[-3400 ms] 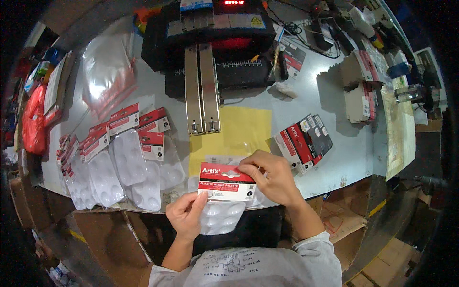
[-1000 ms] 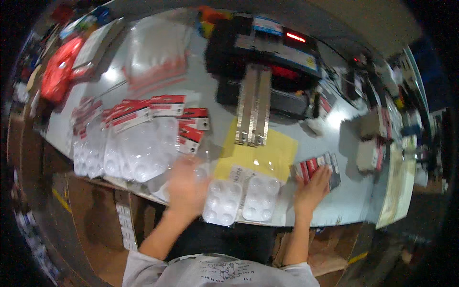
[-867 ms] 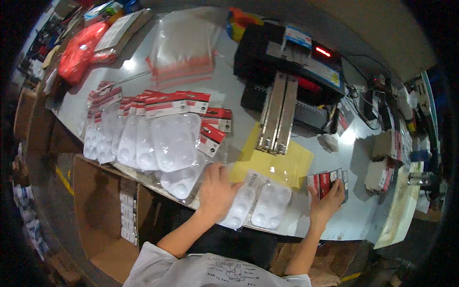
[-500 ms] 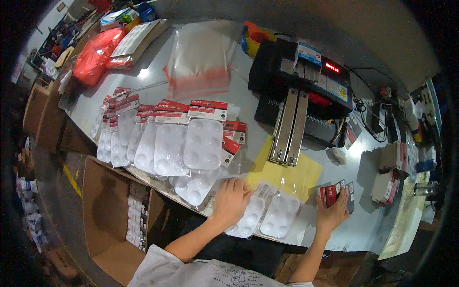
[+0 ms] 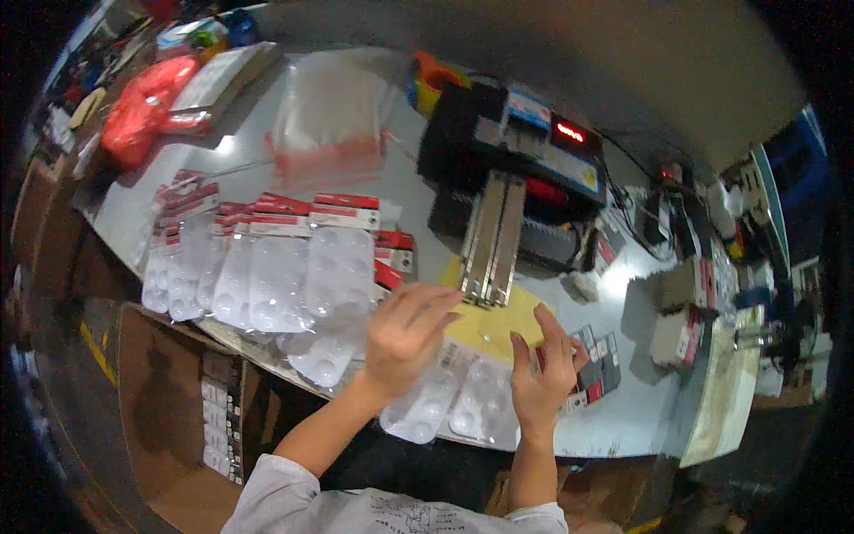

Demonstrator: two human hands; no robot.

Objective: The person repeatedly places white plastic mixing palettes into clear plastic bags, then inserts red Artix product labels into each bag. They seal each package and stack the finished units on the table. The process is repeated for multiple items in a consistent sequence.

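Observation:
My left hand (image 5: 405,343) hovers beside the bagged palettes, its blurred fingers stretched to the right and nothing visible in them. Under and right of it, white plastic paint palettes (image 5: 480,398) lie in clear packaging at the front edge. My right hand (image 5: 544,374) is above the right side of the yellow sheet (image 5: 498,327), thumb and fingers apart. A bit of red shows between them; whether it touches the hand I cannot tell. Right beside that hand lie dark and red header cards (image 5: 600,360). To the left, several palettes (image 5: 340,271) in bags with red-and-white headers overlap in a row.
A black sealing machine (image 5: 534,169) with metal arms (image 5: 492,240) stands at the back centre. Clear bags (image 5: 325,116) are stacked behind the palettes, and a red plastic bundle (image 5: 147,111) sits far left. Card stacks (image 5: 678,338) stand right. An open carton (image 5: 173,400) is below the table's left edge.
My head view has shifted right. My right hand has left the card pile and come leftward, its fingers spreading. My left hand has lifted off the bagged palettes. The header cards are more fanned out.

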